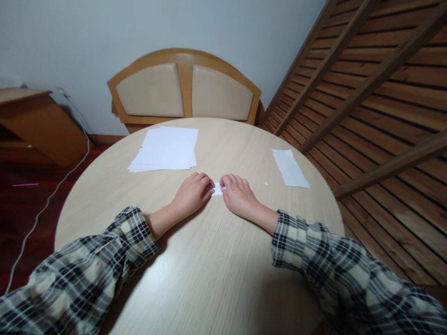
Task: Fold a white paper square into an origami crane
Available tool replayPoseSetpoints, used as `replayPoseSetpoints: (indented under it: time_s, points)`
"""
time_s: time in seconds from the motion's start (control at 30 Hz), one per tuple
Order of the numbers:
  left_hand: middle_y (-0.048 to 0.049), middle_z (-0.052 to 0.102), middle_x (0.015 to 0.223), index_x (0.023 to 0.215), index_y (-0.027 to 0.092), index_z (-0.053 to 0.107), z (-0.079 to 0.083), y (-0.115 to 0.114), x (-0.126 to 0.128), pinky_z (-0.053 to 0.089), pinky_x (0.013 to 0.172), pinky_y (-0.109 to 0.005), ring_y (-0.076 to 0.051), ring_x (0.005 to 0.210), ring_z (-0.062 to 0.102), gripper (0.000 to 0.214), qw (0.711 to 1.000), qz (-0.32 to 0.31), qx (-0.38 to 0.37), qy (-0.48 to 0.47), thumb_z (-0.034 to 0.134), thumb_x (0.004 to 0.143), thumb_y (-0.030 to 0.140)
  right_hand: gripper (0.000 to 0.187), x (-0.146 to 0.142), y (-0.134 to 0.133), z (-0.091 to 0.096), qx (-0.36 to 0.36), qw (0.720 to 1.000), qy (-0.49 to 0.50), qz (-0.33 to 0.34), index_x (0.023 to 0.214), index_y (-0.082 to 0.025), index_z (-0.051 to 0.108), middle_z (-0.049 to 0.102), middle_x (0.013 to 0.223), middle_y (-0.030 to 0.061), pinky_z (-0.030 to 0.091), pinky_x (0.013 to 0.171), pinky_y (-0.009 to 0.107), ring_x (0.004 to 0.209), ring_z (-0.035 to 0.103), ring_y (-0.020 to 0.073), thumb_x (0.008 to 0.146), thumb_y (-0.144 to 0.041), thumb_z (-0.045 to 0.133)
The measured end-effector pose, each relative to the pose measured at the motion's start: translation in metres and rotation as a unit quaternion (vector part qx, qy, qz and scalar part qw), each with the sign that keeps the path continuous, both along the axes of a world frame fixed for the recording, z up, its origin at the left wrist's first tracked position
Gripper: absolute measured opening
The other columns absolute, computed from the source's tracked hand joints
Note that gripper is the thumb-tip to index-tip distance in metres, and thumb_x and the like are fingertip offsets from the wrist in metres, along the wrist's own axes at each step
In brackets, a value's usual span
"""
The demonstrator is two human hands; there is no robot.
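Note:
Both of my hands rest on the round pale wooden table (209,260), close together near its middle. My left hand (192,193) and my right hand (239,195) have curled fingers pressed down on a small folded piece of white paper (217,189) that lies between them. Only a sliver of that paper shows; the rest is hidden under my fingers. A stack of white sheets (165,149) lies beyond my left hand. A single narrow strip of white paper (290,168) lies to the right of my right hand.
A wooden chair with two beige padded back panels (185,88) stands at the table's far side. A wooden cabinet (38,121) and a white cable (52,195) are on the left. A slatted wooden stair side (377,93) runs along the right.

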State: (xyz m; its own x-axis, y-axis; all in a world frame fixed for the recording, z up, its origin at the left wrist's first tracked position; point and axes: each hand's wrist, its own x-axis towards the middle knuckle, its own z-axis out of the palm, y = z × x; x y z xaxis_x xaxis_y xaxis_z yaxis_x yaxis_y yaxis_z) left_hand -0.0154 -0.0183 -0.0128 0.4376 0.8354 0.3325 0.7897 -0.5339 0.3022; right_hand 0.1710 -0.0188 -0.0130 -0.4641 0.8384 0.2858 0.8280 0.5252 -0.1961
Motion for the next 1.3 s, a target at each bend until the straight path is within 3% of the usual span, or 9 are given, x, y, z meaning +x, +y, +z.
replayPoseSetpoints:
  time_s: [0.5, 0.77, 0.9, 1.03, 1.13, 1.3]
  points:
    - [-0.0073, 0.065, 0.097, 0.096, 0.017, 0.062, -0.005, 0.002, -0.004, 0.047, 0.083, -0.038, -0.024, 0.092, 0.056, 0.008, 1.000, -0.017, -0.007, -0.023, 0.059, 0.089, 0.020, 0.031, 0.013, 0.001, 0.000, -0.049, 0.998, 0.012, 0.021, 0.103, -0.019, 0.053, 0.051, 0.100, 0.0098, 0.042, 0.085, 0.035, 0.093, 0.049, 0.0227, 0.087, -0.002, 0.032]
    - [-0.0076, 0.064, 0.097, 0.097, 0.017, 0.062, -0.003, 0.001, -0.005, 0.046, 0.085, -0.039, -0.024, 0.093, 0.056, 0.009, 0.999, -0.022, -0.017, -0.031, 0.058, 0.090, 0.019, 0.027, 0.015, -0.003, 0.004, 0.021, 0.999, -0.040, -0.014, 0.105, -0.016, 0.057, 0.055, 0.099, 0.0120, 0.042, 0.080, 0.037, 0.089, 0.050, 0.0246, 0.093, -0.008, 0.034]
    - [-0.0078, 0.064, 0.098, 0.097, 0.017, 0.062, -0.004, 0.001, -0.004, 0.046, 0.085, -0.039, -0.024, 0.093, 0.057, 0.009, 0.999, -0.022, -0.015, -0.029, 0.058, 0.089, 0.020, 0.023, 0.015, -0.001, 0.009, 0.058, 0.998, -0.005, 0.012, 0.110, -0.015, 0.060, 0.060, 0.105, 0.0119, 0.042, 0.088, 0.039, 0.099, 0.053, 0.0263, 0.093, -0.014, 0.044]
    - [-0.0078, 0.065, 0.098, 0.096, 0.017, 0.062, -0.004, 0.000, -0.004, 0.047, 0.085, -0.040, -0.024, 0.094, 0.057, 0.008, 0.999, -0.022, -0.009, -0.028, 0.058, 0.090, 0.019, 0.032, 0.015, 0.001, 0.010, 0.024, 0.997, 0.017, 0.066, 0.125, -0.015, 0.059, 0.062, 0.127, 0.0109, 0.039, 0.103, 0.041, 0.121, 0.052, 0.0247, 0.096, -0.018, 0.044]
    - [-0.0080, 0.065, 0.099, 0.096, 0.017, 0.062, -0.003, 0.000, -0.004, 0.047, 0.085, -0.039, -0.024, 0.093, 0.057, 0.008, 0.999, -0.023, -0.009, -0.028, 0.057, 0.090, 0.019, 0.038, 0.014, -0.001, 0.009, -0.030, 0.997, -0.002, 0.073, 0.133, -0.014, 0.056, 0.054, 0.143, 0.0114, 0.031, 0.113, 0.044, 0.136, 0.044, 0.0231, 0.100, -0.026, 0.040]
    - [-0.0080, 0.065, 0.098, 0.096, 0.018, 0.061, -0.002, 0.000, -0.004, 0.047, 0.085, -0.039, -0.024, 0.093, 0.057, 0.008, 0.999, -0.023, -0.009, -0.027, 0.056, 0.091, 0.020, 0.053, 0.013, -0.009, 0.008, -0.073, 0.994, -0.038, 0.071, 0.144, -0.015, 0.045, 0.041, 0.152, 0.0136, 0.020, 0.119, 0.053, 0.143, 0.035, 0.0243, 0.101, -0.045, 0.035]
